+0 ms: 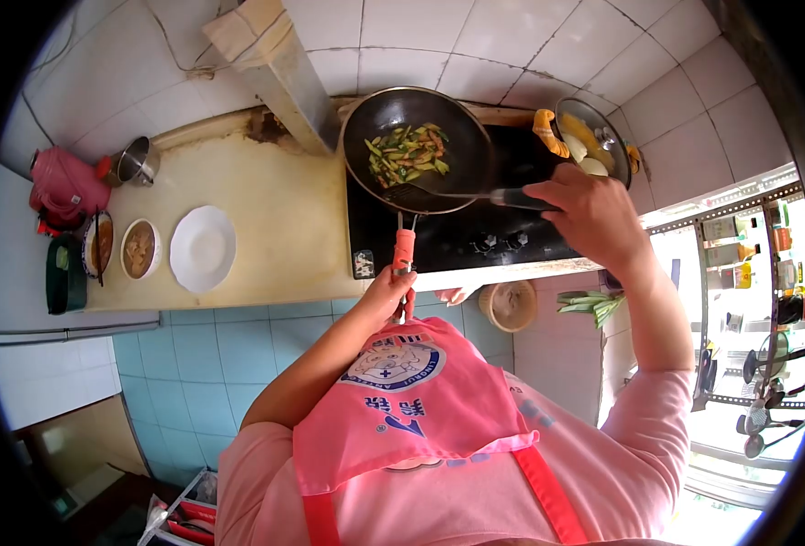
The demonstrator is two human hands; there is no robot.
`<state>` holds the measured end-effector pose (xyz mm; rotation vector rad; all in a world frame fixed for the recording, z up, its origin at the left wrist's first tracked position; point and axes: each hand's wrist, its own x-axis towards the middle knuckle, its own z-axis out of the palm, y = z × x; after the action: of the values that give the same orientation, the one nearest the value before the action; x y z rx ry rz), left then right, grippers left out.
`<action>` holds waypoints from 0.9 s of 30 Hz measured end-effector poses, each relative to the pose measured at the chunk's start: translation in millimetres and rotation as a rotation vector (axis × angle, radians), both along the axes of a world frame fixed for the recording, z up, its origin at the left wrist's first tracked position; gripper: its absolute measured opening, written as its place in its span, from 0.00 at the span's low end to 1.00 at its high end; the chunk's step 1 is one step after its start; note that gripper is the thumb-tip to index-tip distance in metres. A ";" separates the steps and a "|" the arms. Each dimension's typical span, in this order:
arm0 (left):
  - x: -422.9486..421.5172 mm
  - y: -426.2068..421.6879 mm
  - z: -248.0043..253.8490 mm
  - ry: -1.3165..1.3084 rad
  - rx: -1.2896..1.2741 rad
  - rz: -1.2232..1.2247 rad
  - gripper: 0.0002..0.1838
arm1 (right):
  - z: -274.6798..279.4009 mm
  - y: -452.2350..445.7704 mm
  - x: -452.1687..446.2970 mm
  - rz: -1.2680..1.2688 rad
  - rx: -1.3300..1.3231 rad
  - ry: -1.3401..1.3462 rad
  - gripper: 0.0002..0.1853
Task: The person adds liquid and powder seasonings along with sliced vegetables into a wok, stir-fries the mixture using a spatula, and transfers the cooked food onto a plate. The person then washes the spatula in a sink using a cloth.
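Observation:
A dark wok (466,150) sits on the black stove (439,247), holding cut green and reddish food pieces (409,153). My left hand (390,296) is closed around the wok's handle (404,247), which has an orange-pink grip. In my right hand (587,207) is a spatula (502,197) with a dark handle, held from the right side. Its blade reaches into the wok near the front edge of the food.
On the counter (284,237) at left are a white plate (203,247), a bowl of food (140,248), a metal cup (136,162) and a pink appliance (67,187). A second pan (613,146) stands at the stove's right rear. Green stalks (592,304) and a bin (509,307) are below.

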<state>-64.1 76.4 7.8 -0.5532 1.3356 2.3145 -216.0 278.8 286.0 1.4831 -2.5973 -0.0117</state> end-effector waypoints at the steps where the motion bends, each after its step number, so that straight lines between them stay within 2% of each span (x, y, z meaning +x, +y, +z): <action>1: -0.4 -0.1 -0.5 0.009 0.000 -0.002 0.13 | -1.9 -6.0 0.7 0.034 0.024 -0.003 0.14; 4: 0.1 1.6 -1.5 0.004 0.008 0.020 0.13 | -30.1 -21.0 -17.2 -0.102 0.057 0.060 0.16; 5: 0.4 1.2 -0.8 0.007 0.007 0.023 0.13 | -33.5 -15.8 -28.8 -0.117 -0.037 0.001 0.16; 9: 0.1 1.5 5.4 0.027 0.011 0.034 0.13 | -22.7 11.4 -49.4 -0.238 -0.128 -0.019 0.16; 12: 1.6 3.3 5.5 0.025 -0.004 0.055 0.13 | -28.2 10.1 -67.8 -0.305 -0.064 0.073 0.17; 17: 0.3 0.4 1.7 0.036 -0.021 0.031 0.12 | -72.5 45.5 -127.0 -0.283 -0.119 0.092 0.16; 19: -1.0 -0.5 3.2 0.052 -0.016 0.032 0.12 | -70.5 67.5 -144.0 -0.629 -0.108 -0.524 0.16; 20: -0.3 -0.8 7.1 0.048 -0.034 0.030 0.12 | -80.3 80.5 -155.9 -0.621 -0.101 -0.525 0.16; 22: 0.3 0.7 8.0 0.042 -0.051 0.031 0.12 | -106.6 96.7 -171.4 -0.652 -0.286 -0.974 0.16; 23: 0.1 0.9 5.9 0.046 -0.048 0.041 0.12 | -117.3 97.8 -174.7 -0.767 -0.365 -1.181 0.18; 27: -0.4 2.8 9.4 -0.004 -0.033 0.078 0.12 | -159.7 60.4 -153.0 -0.753 -0.458 -1.270 0.19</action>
<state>-64.5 79.2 17.1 -0.6304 1.3752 2.3555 -368.9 339.2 126.3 0.1883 -3.3996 1.7753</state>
